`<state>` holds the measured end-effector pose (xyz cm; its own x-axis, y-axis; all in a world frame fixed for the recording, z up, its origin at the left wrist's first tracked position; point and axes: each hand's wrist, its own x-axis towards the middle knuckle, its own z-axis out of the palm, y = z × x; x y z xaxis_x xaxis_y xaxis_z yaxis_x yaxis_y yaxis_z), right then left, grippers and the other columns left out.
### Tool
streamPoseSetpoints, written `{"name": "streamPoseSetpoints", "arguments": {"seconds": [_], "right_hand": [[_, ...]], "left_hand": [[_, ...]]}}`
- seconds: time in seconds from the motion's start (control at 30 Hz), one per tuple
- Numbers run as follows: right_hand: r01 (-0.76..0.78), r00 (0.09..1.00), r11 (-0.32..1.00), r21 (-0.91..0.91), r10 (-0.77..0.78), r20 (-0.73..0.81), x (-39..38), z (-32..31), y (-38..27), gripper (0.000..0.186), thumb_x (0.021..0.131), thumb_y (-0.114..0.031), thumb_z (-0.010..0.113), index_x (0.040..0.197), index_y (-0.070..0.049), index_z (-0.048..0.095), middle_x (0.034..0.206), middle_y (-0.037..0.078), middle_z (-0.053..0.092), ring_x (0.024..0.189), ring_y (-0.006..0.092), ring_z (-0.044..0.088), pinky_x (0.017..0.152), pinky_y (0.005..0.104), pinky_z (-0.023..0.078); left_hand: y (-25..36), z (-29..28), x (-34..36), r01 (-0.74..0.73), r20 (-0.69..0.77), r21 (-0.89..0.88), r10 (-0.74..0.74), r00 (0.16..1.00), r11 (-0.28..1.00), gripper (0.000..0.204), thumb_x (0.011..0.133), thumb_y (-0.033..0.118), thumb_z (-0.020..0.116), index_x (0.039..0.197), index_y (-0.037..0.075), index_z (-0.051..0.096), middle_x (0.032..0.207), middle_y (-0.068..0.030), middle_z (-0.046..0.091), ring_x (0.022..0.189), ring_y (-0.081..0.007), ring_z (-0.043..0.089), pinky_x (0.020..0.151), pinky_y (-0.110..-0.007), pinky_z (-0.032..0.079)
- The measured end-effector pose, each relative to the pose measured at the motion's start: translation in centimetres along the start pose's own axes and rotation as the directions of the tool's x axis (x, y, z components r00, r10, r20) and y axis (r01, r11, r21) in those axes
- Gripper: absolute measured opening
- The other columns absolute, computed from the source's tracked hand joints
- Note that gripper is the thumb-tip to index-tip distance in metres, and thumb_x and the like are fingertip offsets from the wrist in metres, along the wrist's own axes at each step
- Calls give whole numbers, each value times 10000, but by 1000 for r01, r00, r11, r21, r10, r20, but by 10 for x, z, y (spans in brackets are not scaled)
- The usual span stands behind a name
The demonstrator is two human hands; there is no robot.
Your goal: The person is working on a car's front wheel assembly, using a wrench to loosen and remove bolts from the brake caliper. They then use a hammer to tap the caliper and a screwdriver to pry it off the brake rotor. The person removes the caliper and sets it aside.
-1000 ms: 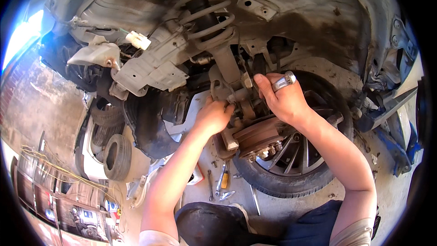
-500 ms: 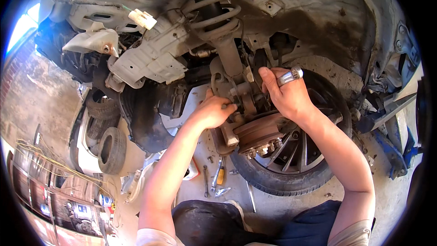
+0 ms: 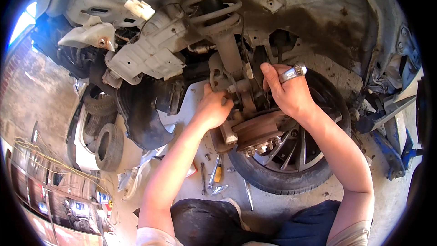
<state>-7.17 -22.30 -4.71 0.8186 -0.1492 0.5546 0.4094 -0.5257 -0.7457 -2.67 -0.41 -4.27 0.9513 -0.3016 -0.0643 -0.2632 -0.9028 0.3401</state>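
My right hand is wrapped round a chrome wrench, its thumb up. The ring end sticks out past the knuckles; the rest is hidden in the fist and behind it. Left of it, my left hand rests against the steering knuckle and brake caliper, index finger pointing up, other fingers curled round something I cannot make out. Between the hands stands the lower strut, below its coil spring. Under them sits the rusty brake disc hub with its studs showing.
A wheel lies flat on the floor beneath the hub. Several hand tools, among them a yellow-handled screwdriver, lie near my knees. Old tyres stand at left, and a blue stand is at right. A white connector hangs above.
My left hand has shifted slightly left, and its fingers have curled in more. The wrench in my right hand has turned a little, its ring end now facing more outward. The view has moved slightly.
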Motion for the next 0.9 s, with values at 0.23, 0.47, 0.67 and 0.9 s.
{"name": "streamPoseSetpoints", "arguments": {"seconds": [0.23,0.47,0.67,0.9], "right_hand": [[18,1000,999,-43,-18,-19,-2,1,3,533,985,-432,476,687,-11,613,532,77,490,537,183,486,544,335,413],[58,998,995,-76,-61,-34,-2,4,7,511,976,-416,486,661,-40,627,516,94,555,507,252,569,530,360,455],[157,983,979,-133,-167,-70,-1,8,15,448,918,-389,570,637,-48,643,535,156,581,524,361,600,490,422,497],[205,978,974,-101,-209,-27,-7,-3,5,387,937,-320,555,673,-48,631,568,136,583,533,350,584,473,417,472]], "left_hand": [[-13,9,2,-91,-86,-175,77,993,980,312,883,258,560,1109,66,655,1363,-393,368,1352,-481,287,1115,-450,300],[-23,23,-1,-232,-280,-243,161,946,942,298,885,225,571,1043,-11,660,1142,-268,566,1086,-413,532,980,-399,398],[-17,17,-13,-214,-320,-263,124,939,941,249,901,177,557,1000,-21,672,1105,-217,559,1079,-349,539,929,-374,413],[-15,6,-13,-216,-344,-110,166,924,970,193,816,178,647,947,60,725,1235,-238,509,1221,-376,482,975,-412,430]]}}
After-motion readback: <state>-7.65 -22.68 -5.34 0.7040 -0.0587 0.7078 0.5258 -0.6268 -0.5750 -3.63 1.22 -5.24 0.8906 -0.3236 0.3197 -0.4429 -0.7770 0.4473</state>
